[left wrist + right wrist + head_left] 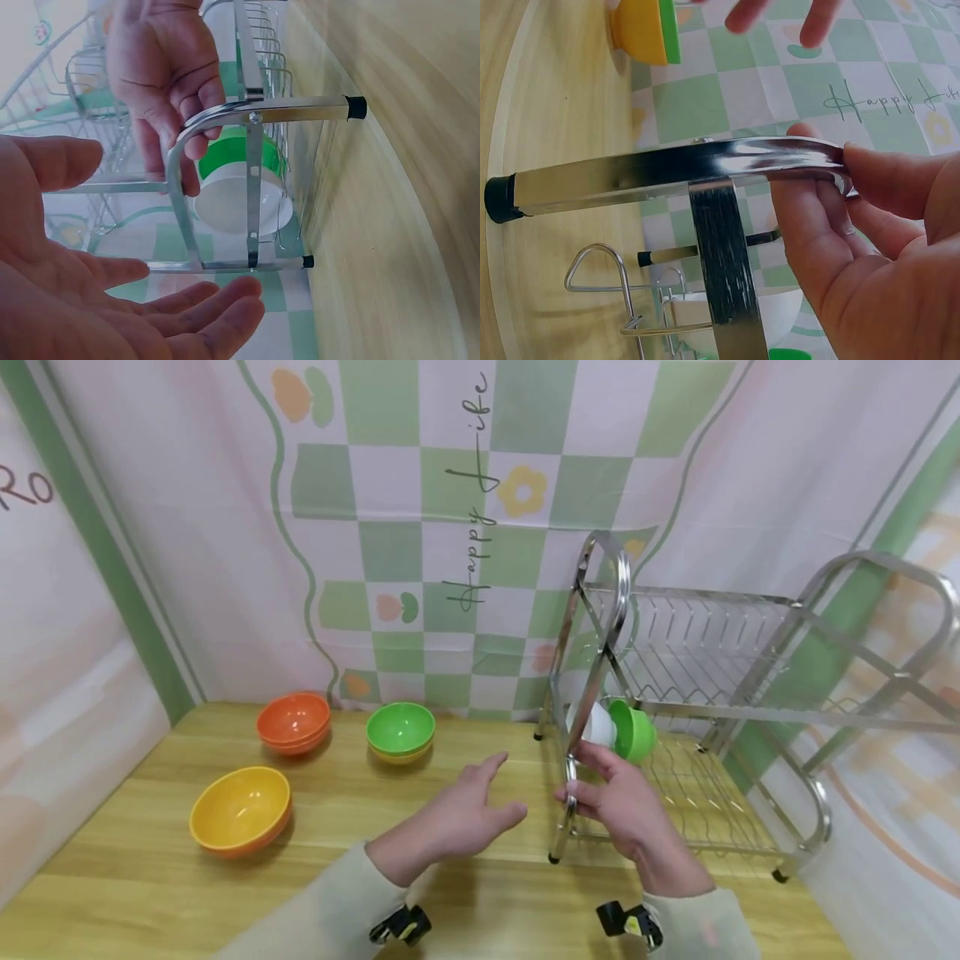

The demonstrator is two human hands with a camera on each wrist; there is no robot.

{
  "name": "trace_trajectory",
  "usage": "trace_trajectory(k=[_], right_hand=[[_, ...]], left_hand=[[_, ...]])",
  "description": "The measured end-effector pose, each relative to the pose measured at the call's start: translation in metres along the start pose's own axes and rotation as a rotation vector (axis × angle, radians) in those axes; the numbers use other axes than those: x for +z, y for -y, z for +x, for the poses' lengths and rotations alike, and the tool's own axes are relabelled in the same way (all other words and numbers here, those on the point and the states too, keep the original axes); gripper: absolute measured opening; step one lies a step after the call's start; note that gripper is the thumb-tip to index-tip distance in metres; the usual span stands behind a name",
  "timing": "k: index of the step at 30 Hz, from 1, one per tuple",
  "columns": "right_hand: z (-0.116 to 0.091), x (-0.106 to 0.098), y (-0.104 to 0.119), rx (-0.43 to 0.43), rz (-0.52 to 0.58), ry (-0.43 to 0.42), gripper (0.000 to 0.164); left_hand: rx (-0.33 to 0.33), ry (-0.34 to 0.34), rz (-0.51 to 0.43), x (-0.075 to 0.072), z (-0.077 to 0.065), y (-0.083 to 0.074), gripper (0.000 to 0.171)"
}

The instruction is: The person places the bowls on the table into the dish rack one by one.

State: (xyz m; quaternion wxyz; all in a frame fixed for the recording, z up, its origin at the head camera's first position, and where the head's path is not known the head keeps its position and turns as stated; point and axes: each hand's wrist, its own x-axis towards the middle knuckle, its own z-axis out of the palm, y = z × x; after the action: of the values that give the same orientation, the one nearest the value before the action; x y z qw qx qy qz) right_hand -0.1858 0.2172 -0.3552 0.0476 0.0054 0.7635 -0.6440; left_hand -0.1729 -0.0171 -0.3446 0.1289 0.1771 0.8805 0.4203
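My right hand (pixel 636 814) holds the near left post of a two-tier metal dish rack (pixel 597 681). In the right wrist view, the thumb and fingers pinch the bent part of that chrome frame (pixel 757 159). On the lower tier, at its left end, a white bowl (pixel 597 725) and a green bowl (pixel 637 735) stand on their sides, one beside the other. My left hand (pixel 461 814) hovers over the table left of the rack, fingers spread, holding nothing. The left wrist view shows its palm and fingers (pixel 217 322) apart from the rack.
On the left of the wooden table (pixel 337 877) sit stacked orange bowls (pixel 294 720), a yellow bowl (pixel 240 810) in an orange one, and a green bowl (pixel 401 728) in a yellow one. A checked cloth (pixel 390 552) hangs behind. The rack's upper tier (pixel 697 647) extends right.
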Motion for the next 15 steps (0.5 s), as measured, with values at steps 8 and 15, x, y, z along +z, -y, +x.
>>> trace_trajectory(k=[8, 15], right_hand=[[0.002, 0.001, 0.001, -0.012, -0.009, -0.014, 0.068], [0.000, 0.003, 0.003, -0.015, -0.054, -0.024, 0.067]], left_hand=[[-0.013, 0.054, -0.060, -0.028, -0.032, 0.009, 0.078], [-0.035, -0.035, 0.044, -0.070, -0.065, 0.023, 0.072]])
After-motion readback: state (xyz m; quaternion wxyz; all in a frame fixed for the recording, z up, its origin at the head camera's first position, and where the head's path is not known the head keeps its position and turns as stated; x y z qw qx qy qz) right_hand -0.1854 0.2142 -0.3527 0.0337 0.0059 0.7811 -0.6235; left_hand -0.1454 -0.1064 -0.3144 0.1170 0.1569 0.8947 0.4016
